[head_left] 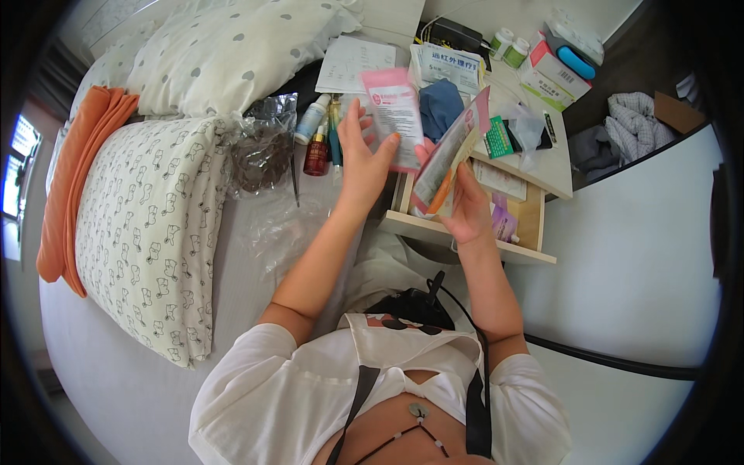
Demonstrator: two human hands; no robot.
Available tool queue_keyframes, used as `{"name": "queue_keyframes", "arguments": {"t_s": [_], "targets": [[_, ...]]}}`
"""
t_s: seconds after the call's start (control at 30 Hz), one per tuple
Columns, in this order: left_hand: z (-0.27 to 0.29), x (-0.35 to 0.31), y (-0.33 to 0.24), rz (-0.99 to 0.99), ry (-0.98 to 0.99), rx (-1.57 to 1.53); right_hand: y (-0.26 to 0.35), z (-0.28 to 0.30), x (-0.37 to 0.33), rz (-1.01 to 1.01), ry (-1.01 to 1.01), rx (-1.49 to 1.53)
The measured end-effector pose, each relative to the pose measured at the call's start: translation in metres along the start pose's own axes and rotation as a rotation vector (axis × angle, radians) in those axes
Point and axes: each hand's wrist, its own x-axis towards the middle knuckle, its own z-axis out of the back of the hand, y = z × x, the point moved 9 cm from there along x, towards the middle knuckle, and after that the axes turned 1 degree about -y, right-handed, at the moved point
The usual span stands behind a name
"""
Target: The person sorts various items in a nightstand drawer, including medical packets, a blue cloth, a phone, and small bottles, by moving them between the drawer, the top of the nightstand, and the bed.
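Above the open drawer (pixel 422 227), the right hand (pixel 470 208) grasps some packets (pixel 449 159); farther out, the left hand (pixel 364 164) pinches a pink packet (pixel 395 116) by its edge. A slackened right grip could spill slick packets into the drawer

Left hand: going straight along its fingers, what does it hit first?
Probably the white printed sheet just beyond the left hand in the picture. Depth is unclear from this single view, so the hand might pass above it.
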Motion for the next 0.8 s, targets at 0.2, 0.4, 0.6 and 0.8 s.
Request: {"name": "queue_keyframes", "arguments": {"t_s": [0.2,0.4,0.6,0.8], "targets": [[-0.041,-0.014,0.012,0.426,0.348,-0.631,0.010,-0.009,-0.003,0.113,0.042,-0.416],[-0.039,-0.033,0.087,0.849,0.109,-0.798,0.031,0.016,-0.002,0.204,-0.139,-0.239],[-0.023,-0.021,0.087,0.754,0.030,-0.783,0.073,0.049,-0.011,0.255,-0.199,-0.223],[-0.034,-0.023,0.078,0.712,0.134,-0.672,0.067,0.060,-0.015,0.293,-0.265,-0.364]]}}
